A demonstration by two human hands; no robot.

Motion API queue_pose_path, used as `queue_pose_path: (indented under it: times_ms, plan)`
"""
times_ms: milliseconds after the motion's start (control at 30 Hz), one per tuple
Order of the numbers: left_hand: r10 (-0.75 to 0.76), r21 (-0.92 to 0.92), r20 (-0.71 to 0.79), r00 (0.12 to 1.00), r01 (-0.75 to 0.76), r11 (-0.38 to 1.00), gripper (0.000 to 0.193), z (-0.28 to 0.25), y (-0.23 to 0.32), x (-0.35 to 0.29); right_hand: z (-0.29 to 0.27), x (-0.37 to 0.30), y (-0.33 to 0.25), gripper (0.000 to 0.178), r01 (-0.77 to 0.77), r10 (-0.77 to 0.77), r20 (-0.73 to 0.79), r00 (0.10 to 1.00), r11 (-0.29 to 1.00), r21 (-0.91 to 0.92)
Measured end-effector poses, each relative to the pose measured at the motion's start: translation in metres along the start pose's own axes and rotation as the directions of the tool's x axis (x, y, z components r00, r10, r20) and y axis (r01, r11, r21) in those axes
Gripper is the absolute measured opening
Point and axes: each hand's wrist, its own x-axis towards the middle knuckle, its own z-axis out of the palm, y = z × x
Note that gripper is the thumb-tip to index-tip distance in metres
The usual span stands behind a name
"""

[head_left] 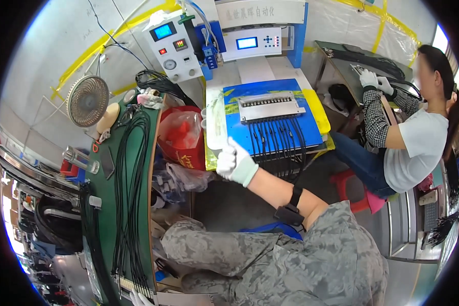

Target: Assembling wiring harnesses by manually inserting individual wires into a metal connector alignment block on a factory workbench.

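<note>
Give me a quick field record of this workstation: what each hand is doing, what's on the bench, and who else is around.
Right hand: white glove, raised at the front left corner of the blue fixture plate; whether it grips anything cannot be told.
Left hand: white glove, only fingertips show at the lower edge, at the ends of the black cables.
Cable bench: green board with the cables laid lengthwise.
Fixture: metal clamp bar with black leads hanging off it.
Between: red plastic bag.
Far left: small fan.
Nearby: seated co-worker, white gloves, at another table.
</note>
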Motion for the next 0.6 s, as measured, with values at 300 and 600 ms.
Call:
queue_pose_path:
  times_ms: [300,600]
  plan:
    - [0.045,0.077,-0.224,0.974,-0.028,0.997,0.031,-0.009,0.011,-0.017,-0.049,0.004,0.151,0.059,-0.698,0.696,0.066,0.715,0.716,0.013]
    - [0.064,0.089,-0.152,0.986,-0.051,0.995,0.031,0.006,-0.027,-0.011,-0.048,0.035,0.254,0.057,-0.884,0.897,0.166,0.41,0.436,-0.168]
